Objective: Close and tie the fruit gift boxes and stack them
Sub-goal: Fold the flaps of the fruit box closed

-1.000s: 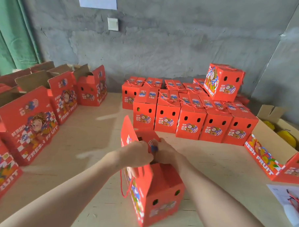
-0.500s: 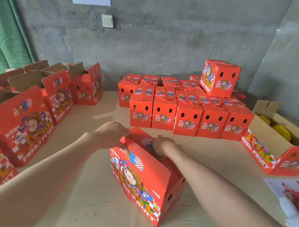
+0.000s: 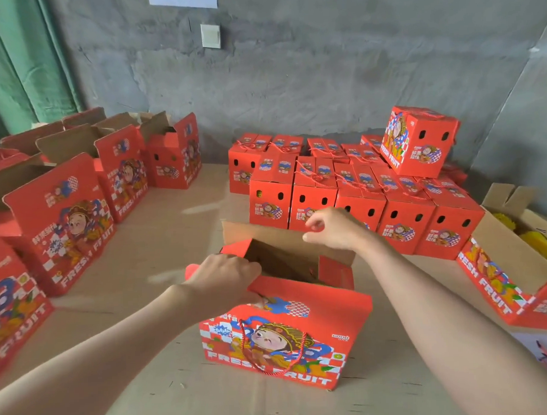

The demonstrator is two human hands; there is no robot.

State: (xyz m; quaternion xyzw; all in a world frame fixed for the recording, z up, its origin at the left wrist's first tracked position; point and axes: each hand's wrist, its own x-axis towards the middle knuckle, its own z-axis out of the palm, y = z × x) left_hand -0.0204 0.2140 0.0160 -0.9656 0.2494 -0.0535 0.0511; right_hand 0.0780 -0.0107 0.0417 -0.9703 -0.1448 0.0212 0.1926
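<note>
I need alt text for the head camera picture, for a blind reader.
Two hands work on an open red fruit gift box on a table: the left hand grips its near flap, the right hand is at its far flap. Rows of closed boxes stand behind it.

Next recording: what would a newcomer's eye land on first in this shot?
The open red gift box stands centre foreground, the left grip on its near flap, the right grip at its far flap. Behind it, a block of closed red boxes sits at the right rear, a lone box perched on top. More open boxes line the left edge.
</note>
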